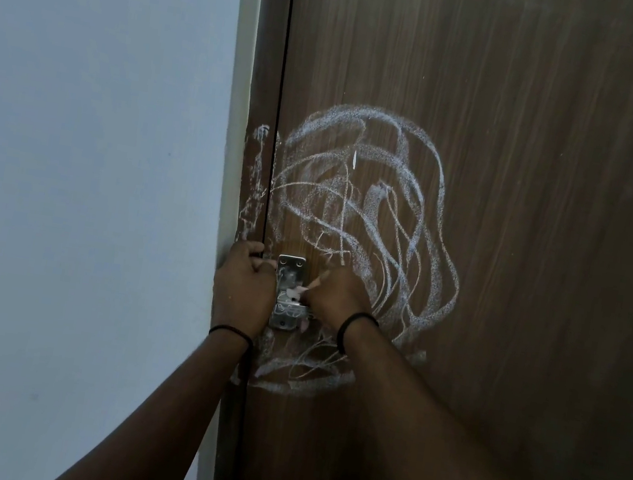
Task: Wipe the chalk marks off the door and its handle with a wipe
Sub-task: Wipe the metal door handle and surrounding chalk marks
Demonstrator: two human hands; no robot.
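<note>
Door: dark brown wood-grain panel, shut against a brown frame; narrow dark gap runs vertically betw. the two. Pale wall fills the left side of the view.

Chalk marks: dense white loops and scribbles on the door panel, spread above, right of and below the handle. A fainter streak also runs down the frame, just left of the gap. More loose strokes lie below the handle, approx. level with the wrists.

Handle: silver metal plate w/ two screws at top, mounted near the door's left edge. Plate surface shows thin chalk lines. Lever part is mostly covered by the hands; its shape cannot be told.

Left hand: placed on the door edge beside the plate, back of hand toward camera. Fingers curl over the edge/frame area at the top; thumb side touches the plate's left margin. Whether the fingers actually grip the edge or only rest there cannot be told. Thin dark band on the wrist.

Right hand: at the plate's right side, fingers bunched together and pinching a small white wipe. Wipe is pressed on the plate's middle section, only a crumpled bit visible past the fingertips. Dark band on this wrist also.

Both forearms enter from the bottom of the view, converging on the handle.
</note>
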